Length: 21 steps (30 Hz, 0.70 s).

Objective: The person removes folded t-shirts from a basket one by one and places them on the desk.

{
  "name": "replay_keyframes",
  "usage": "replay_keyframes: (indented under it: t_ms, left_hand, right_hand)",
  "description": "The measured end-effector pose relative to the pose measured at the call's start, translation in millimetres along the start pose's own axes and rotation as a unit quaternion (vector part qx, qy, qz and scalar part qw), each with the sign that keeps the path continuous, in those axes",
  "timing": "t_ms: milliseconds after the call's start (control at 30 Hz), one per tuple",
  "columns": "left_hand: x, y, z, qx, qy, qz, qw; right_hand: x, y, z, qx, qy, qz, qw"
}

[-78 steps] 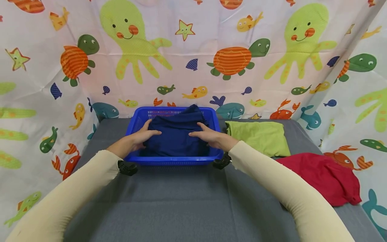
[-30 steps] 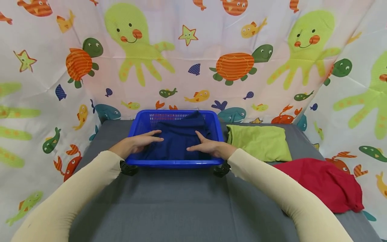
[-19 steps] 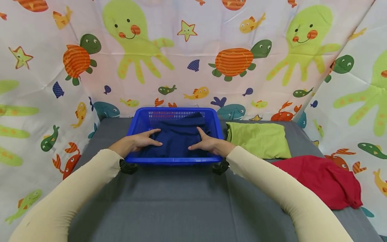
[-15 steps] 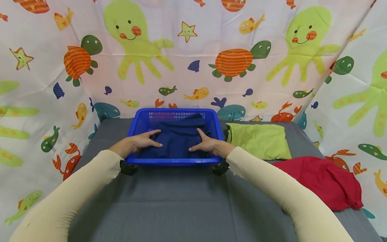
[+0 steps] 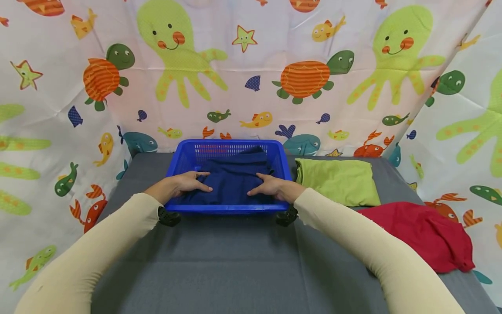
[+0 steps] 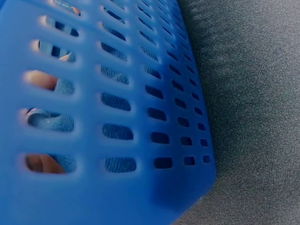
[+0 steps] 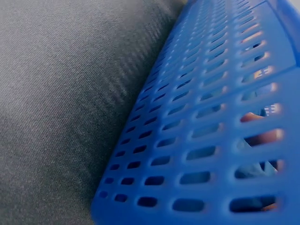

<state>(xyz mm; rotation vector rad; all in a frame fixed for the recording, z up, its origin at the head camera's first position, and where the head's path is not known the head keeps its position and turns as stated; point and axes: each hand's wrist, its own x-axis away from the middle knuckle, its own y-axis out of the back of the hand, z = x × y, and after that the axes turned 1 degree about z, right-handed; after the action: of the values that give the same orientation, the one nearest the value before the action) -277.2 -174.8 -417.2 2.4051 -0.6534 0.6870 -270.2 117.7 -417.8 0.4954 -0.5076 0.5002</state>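
A folded navy cloth (image 5: 231,181) lies inside a blue plastic basket (image 5: 223,209), its top fold raised toward the back right. My left hand (image 5: 186,182) reaches over the basket's front left and rests on the cloth's left side, thumb and forefinger spread. On the cloth's right side rests my right hand (image 5: 272,185), its thumb pointing inward. The remaining fingers of both hands are mostly hidden by the cloth and the rim. Both wrist views show the slotted basket wall (image 6: 117,93), with bits of fingers (image 7: 265,137) and cloth behind the slots.
Right of the basket lies a folded lime-green cloth (image 5: 337,181). A crumpled red cloth (image 5: 427,235) is nearer, partly behind my right sleeve. Everything stands on a grey-covered table (image 5: 219,261), and a curtain (image 5: 243,78) with sea animals hangs close behind the basket.
The navy cloth has sunk lower into the basket, its raised back fold flattening. Both hands have shifted slightly along its sides, and the right thumb and forefinger have come closer together.
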Motion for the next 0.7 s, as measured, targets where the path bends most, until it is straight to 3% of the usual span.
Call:
replay_keyframes:
  t_ms: [233, 500, 700]
  left_hand:
    - [2.0, -0.6, 0.9, -0.025, -0.008, -0.019, 0.9995]
    - [0.8, -1.9, 0.9, -0.034, -0.019, -0.006, 0.9992]
    - [1.1, -0.7, -1.8, -0.029, -0.03, -0.044, 0.9982]
  right_hand:
    - [-2.8, -0.1, -0.9, 0.005, 0.016, -0.013, 0.9998]
    - [-5.5, 0.9, -2.1, 0.038, 0.011, -0.004, 0.9992]
    - [-3.9, 2.0, -2.2, 0.034, 0.037, -0.043, 0.9978]
